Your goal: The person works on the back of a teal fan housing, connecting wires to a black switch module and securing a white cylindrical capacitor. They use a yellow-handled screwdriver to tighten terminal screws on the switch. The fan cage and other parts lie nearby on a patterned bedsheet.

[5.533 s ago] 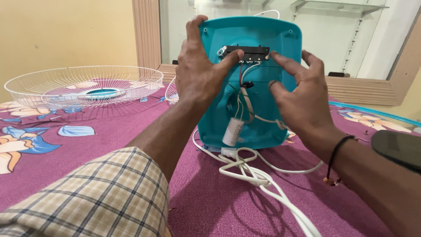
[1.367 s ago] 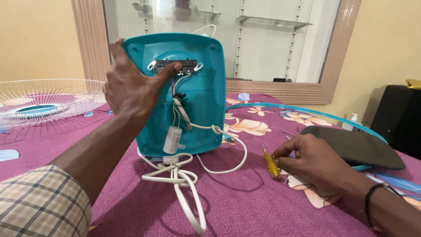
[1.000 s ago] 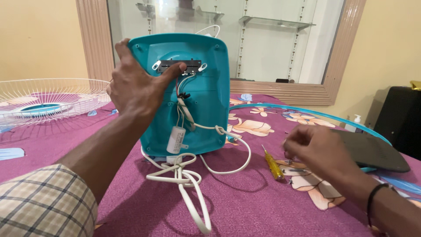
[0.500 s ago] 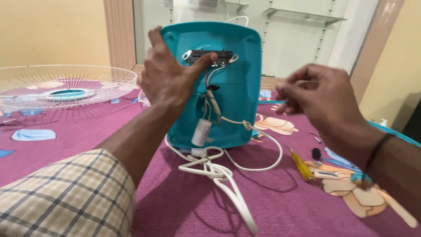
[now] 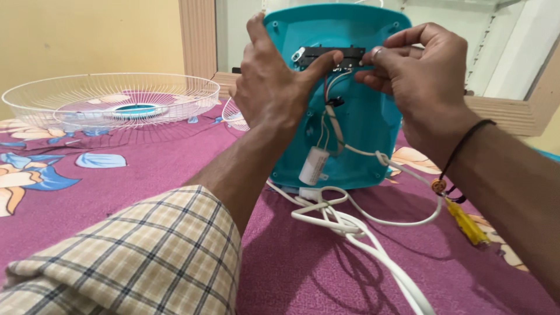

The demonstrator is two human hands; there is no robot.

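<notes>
Both hands on teal housing (image 5: pixel 356 122), stood upright on purple cloth (image 5: pixel 146 175), open side toward camera. Left hand (image 5: pixel 274 87) clamped over housing's left edge, fingers wrapped behind, thumb stretched right and pressed on black switch block (image 5: pixel 329 56) near top. Right hand (image 5: pixel 423 81) at block's right end, fingertips (image 5: pixel 373 58) pinched together against it; something small possibly pinched there, cannot tell what. Black cord and bead worn on right wrist.

Directly below thumb: bundle of thin wires (image 5: pixel 329 116) running down inside housing to white capacitor (image 5: pixel 314 166), hanging tilted near lower edge. Below capacitor, white cable (image 5: pixel 350 224) leaving housing's base, knotted once at right lower rim, then looped loosely on cloth and trailing toward camera. Yellow screwdriver (image 5: pixel 466 221) lying on cloth below right wrist, partly hidden by forearm, apart from both hands.

Well left of left hand: white wire guard (image 5: pixel 111 102), dished side up, resting on cloth, teal hub at centre. Second guard's edge just visible behind left wrist. Checked sleeve (image 5: pixel 140 262) on left forearm, nearest camera. Framed mirror (image 5: pixel 501 76) behind housing.
</notes>
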